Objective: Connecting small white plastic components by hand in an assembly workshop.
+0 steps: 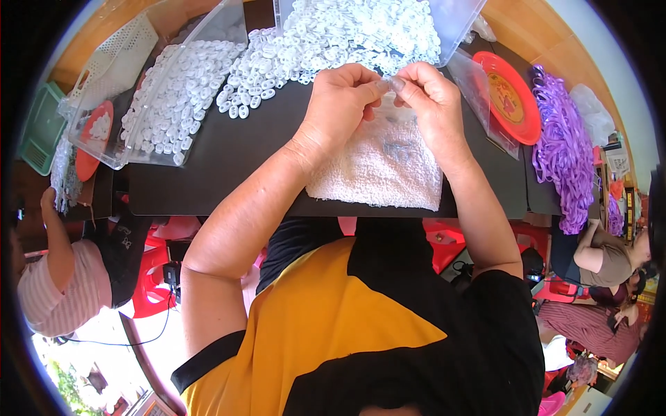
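Both hands meet above the far part of a folded white towel. My left hand is closed, its thumb and index finger pinched together. My right hand pinches in the same way, its fingertips almost touching the left ones. Whatever sits between the fingertips is too small and too covered to name. Just beyond the hands spreads a heap of small white oval plastic pieces, spilling from a clear bin onto the dark table.
On the left stands another clear bin of white pieces, near a green basket. A red plate and a bundle of purple ribbons lie at right. Other people sit on both sides.
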The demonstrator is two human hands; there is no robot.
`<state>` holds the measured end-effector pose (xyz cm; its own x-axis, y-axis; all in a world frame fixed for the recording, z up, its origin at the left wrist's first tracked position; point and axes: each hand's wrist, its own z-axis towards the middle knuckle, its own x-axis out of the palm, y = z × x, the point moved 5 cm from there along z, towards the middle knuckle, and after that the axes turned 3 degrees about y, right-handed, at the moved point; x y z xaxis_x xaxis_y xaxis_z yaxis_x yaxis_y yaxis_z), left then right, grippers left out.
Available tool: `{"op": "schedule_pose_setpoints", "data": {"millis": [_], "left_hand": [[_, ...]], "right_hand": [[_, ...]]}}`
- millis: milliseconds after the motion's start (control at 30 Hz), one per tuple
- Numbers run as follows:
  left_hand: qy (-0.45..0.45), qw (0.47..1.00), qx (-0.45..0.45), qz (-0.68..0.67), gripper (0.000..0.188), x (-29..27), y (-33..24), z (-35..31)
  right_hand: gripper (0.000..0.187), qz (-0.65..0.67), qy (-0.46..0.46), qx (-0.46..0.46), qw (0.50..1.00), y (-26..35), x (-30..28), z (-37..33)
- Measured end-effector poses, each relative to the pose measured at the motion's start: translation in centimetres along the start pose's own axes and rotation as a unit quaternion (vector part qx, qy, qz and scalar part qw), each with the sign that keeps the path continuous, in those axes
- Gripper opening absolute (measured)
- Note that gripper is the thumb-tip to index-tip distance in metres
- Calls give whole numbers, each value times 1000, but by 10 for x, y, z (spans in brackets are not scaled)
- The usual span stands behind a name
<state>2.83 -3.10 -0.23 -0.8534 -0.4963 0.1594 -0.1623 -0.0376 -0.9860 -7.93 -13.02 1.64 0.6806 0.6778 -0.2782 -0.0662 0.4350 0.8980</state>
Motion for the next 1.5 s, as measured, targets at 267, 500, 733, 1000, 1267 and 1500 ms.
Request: {"op": "schedule_pose_setpoints", "data": {"millis": [267, 500, 733, 1000, 1267, 1500], "left_hand": [[-15, 1000, 1, -13, 12, -2, -3, -1], [-65, 993, -19, -95, 13, -20, -2, 5], [-46, 995, -5, -87, 12, -15, -1, 3], [-53, 995, -43, -68, 10, -17, 4, 7], [-44, 996, -62, -48, 11, -18, 5, 9], [-49, 995, -56, -60, 8, -17, 5, 9]], "right_hand": [[7, 25, -12, -19, 999, 3, 11, -2], [13, 79, -76, -55, 992, 8, -19, 5], [9, 83, -127, -31, 988, 1, -45, 14], [10, -66, -25, 91, 993, -17, -56, 29], [13, -448, 49, -31, 892, -43, -42, 60], [17, -520, 50, -24, 852, -50, -55, 58]]}}
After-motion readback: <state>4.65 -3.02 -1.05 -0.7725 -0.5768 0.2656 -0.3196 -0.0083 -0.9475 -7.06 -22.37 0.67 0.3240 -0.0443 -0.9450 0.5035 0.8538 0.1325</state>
